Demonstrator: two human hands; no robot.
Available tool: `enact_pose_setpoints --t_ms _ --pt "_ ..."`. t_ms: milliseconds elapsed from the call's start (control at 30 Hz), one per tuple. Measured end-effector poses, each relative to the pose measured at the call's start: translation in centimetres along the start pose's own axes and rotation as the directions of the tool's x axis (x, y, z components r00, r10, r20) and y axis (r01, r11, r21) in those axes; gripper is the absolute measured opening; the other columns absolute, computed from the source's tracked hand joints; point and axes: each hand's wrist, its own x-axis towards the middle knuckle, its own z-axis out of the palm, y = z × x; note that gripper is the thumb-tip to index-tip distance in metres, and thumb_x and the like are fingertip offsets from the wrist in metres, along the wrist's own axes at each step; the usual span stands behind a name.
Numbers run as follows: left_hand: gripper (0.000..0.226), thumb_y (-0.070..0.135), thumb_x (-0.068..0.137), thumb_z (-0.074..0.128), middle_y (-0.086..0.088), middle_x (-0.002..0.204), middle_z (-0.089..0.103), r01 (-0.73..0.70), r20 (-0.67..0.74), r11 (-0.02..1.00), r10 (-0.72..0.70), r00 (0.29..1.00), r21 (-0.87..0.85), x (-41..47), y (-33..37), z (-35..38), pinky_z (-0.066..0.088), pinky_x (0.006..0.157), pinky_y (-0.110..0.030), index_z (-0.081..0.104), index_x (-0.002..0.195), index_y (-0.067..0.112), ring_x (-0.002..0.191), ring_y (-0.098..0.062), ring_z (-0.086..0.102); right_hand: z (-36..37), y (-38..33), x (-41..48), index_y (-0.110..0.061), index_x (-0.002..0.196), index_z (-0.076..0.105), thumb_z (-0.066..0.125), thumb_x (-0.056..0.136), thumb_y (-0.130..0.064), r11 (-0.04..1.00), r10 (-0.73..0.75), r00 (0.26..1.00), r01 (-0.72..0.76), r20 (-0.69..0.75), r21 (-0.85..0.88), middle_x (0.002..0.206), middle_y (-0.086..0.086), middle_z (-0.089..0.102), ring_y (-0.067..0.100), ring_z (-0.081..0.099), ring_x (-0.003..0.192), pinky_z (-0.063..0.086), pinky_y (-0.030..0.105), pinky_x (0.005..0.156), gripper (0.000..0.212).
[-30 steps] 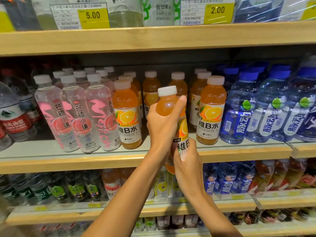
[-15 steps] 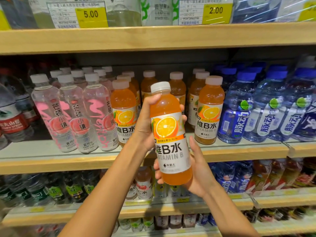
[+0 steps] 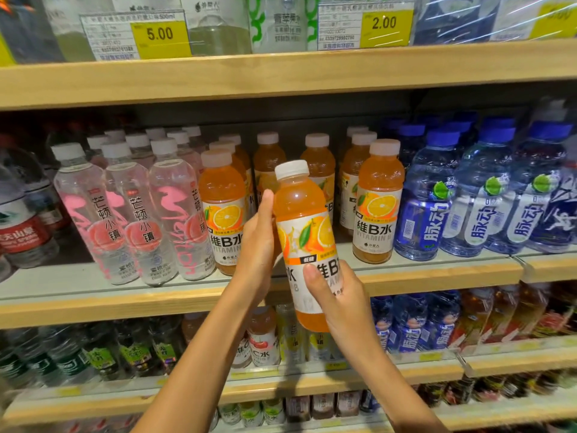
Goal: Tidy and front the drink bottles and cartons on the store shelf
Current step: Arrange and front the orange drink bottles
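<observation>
Fronting seems in hand; left hand [image 3: 257, 248] and right hand [image 3: 340, 295] clasp the tilted vitamin B water bottle [image 3: 299, 201] before the front edge of the middle shelf [image 3: 125, 304]; next: square its label, seat it in the front gap.

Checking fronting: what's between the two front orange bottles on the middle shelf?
Head view: the held bottle and left hand fill that gap; two orange bottles stand further back. No front bottle shows there.

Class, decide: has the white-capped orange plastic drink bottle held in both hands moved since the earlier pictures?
Yes. The held orange plastic bottle has twisted: its label slid rightward, judged against the front-facing orange bottle standing to its right.
</observation>
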Motion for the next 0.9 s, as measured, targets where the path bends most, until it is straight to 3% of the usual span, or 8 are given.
enact_pose_setpoints --t_ms 167,267,467,533,600,733,833,900 --pt "0.043 0.065 0.080 0.046 0.005 0.097 0.072 -0.168 -0.025 0.975 0.174 0.984 0.145 -1.6 0.5 1.6 0.053 0.081 -0.027 0.061 0.098 0.029 0.089 -0.006 0.069 0.5 0.6 -0.8 -0.023 0.115 0.052 0.050 0.071 -0.078 0.954 -0.057 0.987 0.008 -0.153 -0.299 0.088 -0.015 0.065 -0.003 0.060 0.080 0.040 0.006 0.059 0.070" --pt "0.049 0.067 0.063 0.059 0.012 0.091 0.071 -0.157 -0.039 0.983 0.161 0.986 0.097 -1.7 0.9 2.4 0.054 0.069 -0.019 0.057 0.099 0.033 0.083 0.001 0.069 0.8 1.1 -1.5 -0.022 0.129 0.042 0.039 0.073 -0.072 0.859 -0.122 0.977 0.017 -0.173 -0.511 0.105 -0.009 0.058 0.007 0.053 0.086 0.033 0.018 0.062 0.075" --pt "0.022 0.036 0.073 0.079 -0.001 0.081 0.075 -0.111 -0.134 0.993 0.116 0.984 0.046 -1.0 0.5 2.8 0.059 0.071 -0.032 0.069 0.085 0.020 0.076 -0.016 0.072 1.2 1.7 -2.6 -0.023 0.140 0.027 0.025 0.081 -0.073 0.781 -0.149 0.983 0.048 -0.111 -0.623 0.113 -0.012 0.046 0.003 0.046 0.094 0.036 0.018 0.068 0.077" --pt "0.016 0.029 0.074 0.077 -0.002 0.074 0.073 -0.067 -0.081 0.998 0.066 0.994 -0.004 -0.7 0.4 2.5 0.058 0.063 -0.028 0.068 0.081 0.018 0.067 -0.016 0.070 0.5 1.7 -2.4 -0.027 0.136 0.033 0.027 0.080 -0.075 0.891 -0.049 0.997 0.020 -0.052 -0.453 0.115 -0.016 0.054 0.003 0.054 0.102 0.045 0.022 0.078 0.074" --pt "0.024 0.029 0.071 0.078 -0.005 0.073 0.070 0.040 0.007 0.994 -0.039 0.999 -0.099 -0.3 0.6 1.7 0.056 0.058 -0.027 0.066 0.086 0.014 0.062 -0.016 0.067 -0.6 1.5 -1.9 -0.027 0.124 0.049 0.040 0.085 -0.071 0.994 0.088 0.994 -0.082 0.070 -0.077 0.107 -0.014 0.066 0.004 0.062 0.101 0.051 0.023 0.082 0.060" --pt "0.039 0.034 0.058 0.080 -0.011 0.084 0.070 0.274 0.344 0.912 -0.163 0.925 -0.305 0.3 1.2 0.6 0.056 0.064 -0.030 0.072 0.088 0.009 0.070 -0.024 0.067 -2.5 1.0 -0.6 -0.020 0.138 0.048 0.044 0.091 -0.055 0.788 0.271 0.849 -0.466 0.454 0.402 0.128 0.009 0.062 0.026 0.059 0.117 0.047 0.045 0.100 0.058" --pt "0.056 0.035 0.053 0.085 -0.010 0.089 0.066 0.405 0.546 0.807 -0.125 0.829 -0.430 0.6 1.1 0.3 0.056 0.066 -0.032 0.065 0.097 0.008 0.073 -0.025 0.066 -2.8 0.5 -0.4 -0.008 0.143 0.039 0.049 0.091 -0.053 0.619 0.192 0.702 -0.629 0.686 0.471 0.123 0.025 0.059 0.035 0.063 0.103 0.052 0.044 0.088 0.069" --pt "0.058 0.035 0.057 0.083 -0.009 0.090 0.063 0.491 0.654 0.734 -0.086 0.752 -0.469 0.8 0.9 0.4 0.056 0.066 -0.032 0.058 0.102 0.008 0.074 -0.025 0.065 -2.6 0.3 -0.3 -0.006 0.142 0.040 0.052 0.091 -0.054 0.620 0.138 0.649 -0.646 0.749 0.446 0.118 0.026 0.059 0.035 0.063 0.101 0.051 0.044 0.090 0.072"
